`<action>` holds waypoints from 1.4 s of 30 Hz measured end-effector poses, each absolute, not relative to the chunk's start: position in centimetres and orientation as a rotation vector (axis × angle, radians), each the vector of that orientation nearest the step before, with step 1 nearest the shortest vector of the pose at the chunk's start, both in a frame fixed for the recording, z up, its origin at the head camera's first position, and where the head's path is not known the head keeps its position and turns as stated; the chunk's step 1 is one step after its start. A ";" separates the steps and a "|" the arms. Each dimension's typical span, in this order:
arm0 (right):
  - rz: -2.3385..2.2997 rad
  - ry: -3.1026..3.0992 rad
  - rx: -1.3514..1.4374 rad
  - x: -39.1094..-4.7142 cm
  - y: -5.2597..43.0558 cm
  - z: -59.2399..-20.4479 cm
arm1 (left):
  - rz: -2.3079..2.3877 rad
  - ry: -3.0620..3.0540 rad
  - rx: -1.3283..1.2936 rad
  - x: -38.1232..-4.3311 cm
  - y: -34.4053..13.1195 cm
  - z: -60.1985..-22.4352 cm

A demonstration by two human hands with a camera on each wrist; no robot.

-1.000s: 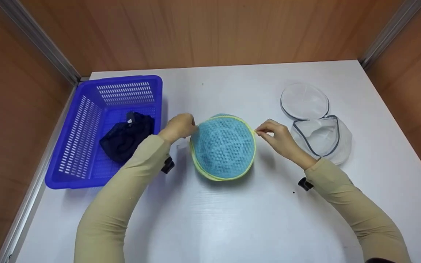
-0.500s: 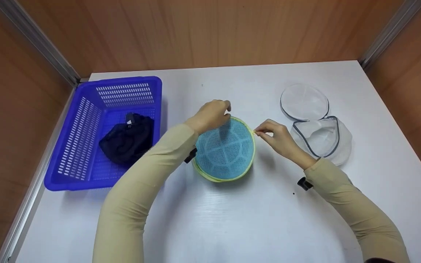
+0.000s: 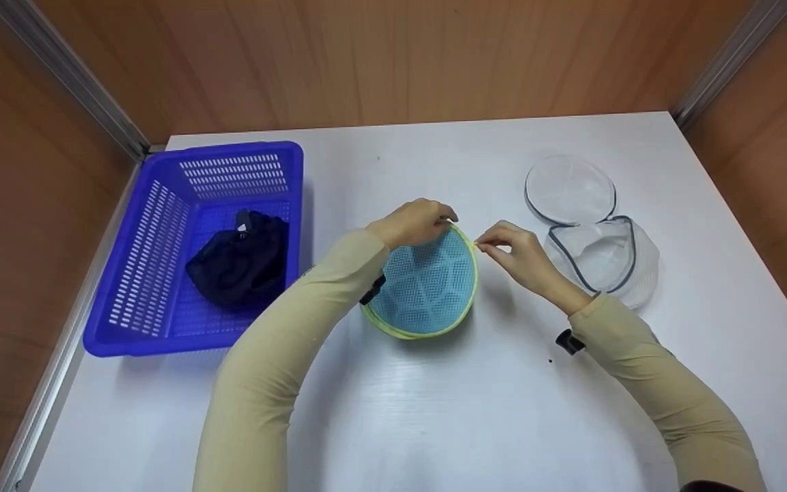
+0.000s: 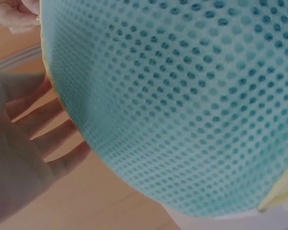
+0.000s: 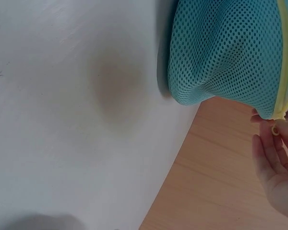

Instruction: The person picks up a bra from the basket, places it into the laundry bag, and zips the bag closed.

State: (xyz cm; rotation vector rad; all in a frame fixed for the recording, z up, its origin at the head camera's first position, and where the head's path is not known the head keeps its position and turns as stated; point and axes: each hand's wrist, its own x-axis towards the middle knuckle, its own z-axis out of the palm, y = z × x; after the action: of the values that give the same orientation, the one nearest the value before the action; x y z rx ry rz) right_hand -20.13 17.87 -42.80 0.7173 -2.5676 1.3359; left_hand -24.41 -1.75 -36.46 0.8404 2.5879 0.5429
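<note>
A blue mesh laundry bag [image 3: 427,290] with yellow zip trim stands upright, its round lid facing up. At the far part of the yellow rim, my left hand [image 3: 412,222] pinches the edge; in the left wrist view its thumb meets the trim while the fingers [image 4: 69,160] reach behind the mesh. On the right side, the thumb and forefinger of my right hand [image 3: 513,256] pinch the yellow trim. The right wrist view shows a small yellow ring [image 5: 275,130] at those fingertips. My left forearm and hand hide part of the lid.
To the left stands a purple-blue plastic basket [image 3: 127,344] with a dark garment [image 3: 240,263] inside. At right lies a white mesh laundry bag [image 3: 643,266] with dark trim, its round lid [image 3: 570,190] folded back. Wooden panels [image 3: 393,61] border the white table [image 3: 393,424].
My left hand has let go of the bag's left edge, crossed over the lid and come to the far right part of the rim. My right hand stays at the trim.
</note>
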 end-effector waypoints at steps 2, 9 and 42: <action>1.323 -2.574 0.719 -20.1 17.8 -42.7 | 0.535 2.567 0.844 -24.4 -1.7 -36.6; 1.337 -2.542 0.807 -20.5 18.4 -43.1 | 0.484 2.575 0.841 -24.1 -1.8 -36.7; 1.099 -2.421 0.990 -20.0 18.0 -44.0 | 0.522 2.745 0.824 -23.3 -5.7 -36.9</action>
State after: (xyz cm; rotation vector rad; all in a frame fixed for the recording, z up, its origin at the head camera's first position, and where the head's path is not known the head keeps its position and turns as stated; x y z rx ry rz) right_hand -20.02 17.97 -43.99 0.9899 -2.4210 1.0993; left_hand -23.33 -5.71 -36.86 0.8236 2.7450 0.5215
